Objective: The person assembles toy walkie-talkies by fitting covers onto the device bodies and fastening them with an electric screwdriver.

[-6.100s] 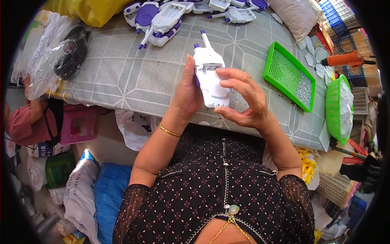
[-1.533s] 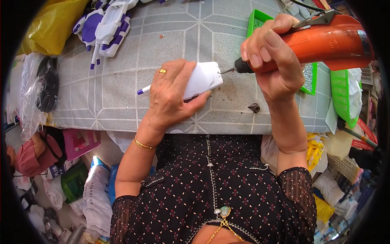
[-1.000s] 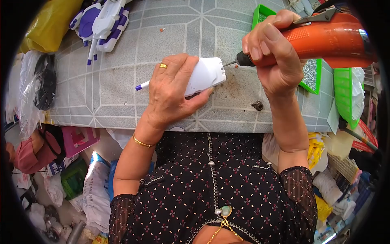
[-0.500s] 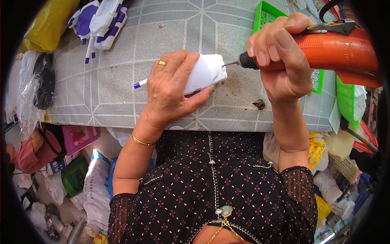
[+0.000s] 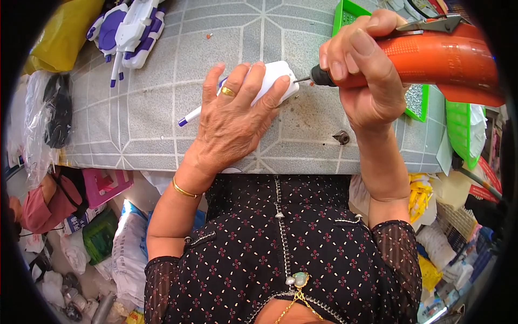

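Note:
My left hand (image 5: pixel 237 110) grips a white plastic piece (image 5: pixel 276 70) with purple parts, just above the grey tablecloth. Its thumb lies across the right end of the piece, and a thin white stem with a purple tip sticks out to the left. My right hand (image 5: pixel 372 75) is wrapped round an orange electric screwdriver (image 5: pixel 442 60) with a black nose and a metal lever on top. The thin bit points left and meets the right end of the piece. My left fingers hide much of the piece.
White-and-purple plastic assemblies (image 5: pixel 132 38) lie at the far left beside a yellow bag (image 5: pixel 62 35). A green tray (image 5: pixel 424 102) of small metal bits sits behind my right hand. A small dark metal part (image 5: pixel 341 137) lies near the front edge. A green basket (image 5: pixel 458 129) stands right.
My left hand has turned the white piece, so less of its broad face shows and the thumb now lies on its right end. My right hand and the screwdriver have shifted slightly left.

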### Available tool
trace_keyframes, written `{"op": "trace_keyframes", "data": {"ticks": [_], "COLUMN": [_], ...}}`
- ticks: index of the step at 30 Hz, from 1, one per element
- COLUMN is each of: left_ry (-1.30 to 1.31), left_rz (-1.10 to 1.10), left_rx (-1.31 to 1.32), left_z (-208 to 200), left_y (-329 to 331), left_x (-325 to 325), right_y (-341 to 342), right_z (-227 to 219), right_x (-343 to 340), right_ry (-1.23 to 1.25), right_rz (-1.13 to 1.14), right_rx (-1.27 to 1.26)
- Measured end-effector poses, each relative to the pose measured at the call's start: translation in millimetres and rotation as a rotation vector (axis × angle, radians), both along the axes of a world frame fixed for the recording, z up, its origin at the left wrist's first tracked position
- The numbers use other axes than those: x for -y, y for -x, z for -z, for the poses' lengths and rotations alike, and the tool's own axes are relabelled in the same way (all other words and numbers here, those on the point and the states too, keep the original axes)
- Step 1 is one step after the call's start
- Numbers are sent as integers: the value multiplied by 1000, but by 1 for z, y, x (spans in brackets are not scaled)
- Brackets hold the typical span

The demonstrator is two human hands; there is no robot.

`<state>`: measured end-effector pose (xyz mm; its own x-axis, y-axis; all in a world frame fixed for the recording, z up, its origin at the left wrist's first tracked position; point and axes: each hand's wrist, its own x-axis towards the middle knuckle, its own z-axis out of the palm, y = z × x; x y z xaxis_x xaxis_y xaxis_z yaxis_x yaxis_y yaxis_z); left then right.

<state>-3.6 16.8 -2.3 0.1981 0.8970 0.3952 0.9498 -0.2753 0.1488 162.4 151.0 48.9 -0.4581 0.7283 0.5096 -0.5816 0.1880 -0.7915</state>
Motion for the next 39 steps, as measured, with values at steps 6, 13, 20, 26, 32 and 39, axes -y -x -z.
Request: {"op": "trace_keyframes", "data": {"ticks": [6,13,20,26,32,39], "left_ry": [85,61,7,56,47,87], "left_rz": [55,70,43,182,280,229], "left_rx": [15,230,248,437,641,686], "left_z": [-7,-5,-41,-45,-33,-36], "left_y": [2,9,15,11,11,3], "left_x": [-2,-3,-10,-19,-20,-17], "right_y": [5,17,-12,-20,-28,-34], "right_z": [-13,-22,-17,-35,-44,-41], "right_x": [13,25,-4,5,9,6], "right_ry": [147,404,-31,-32,11,19], "right_rz": [69,107,-268,-350,-402,-384], "right_rx": [12,-100,-83,-87,-66,-53]}}
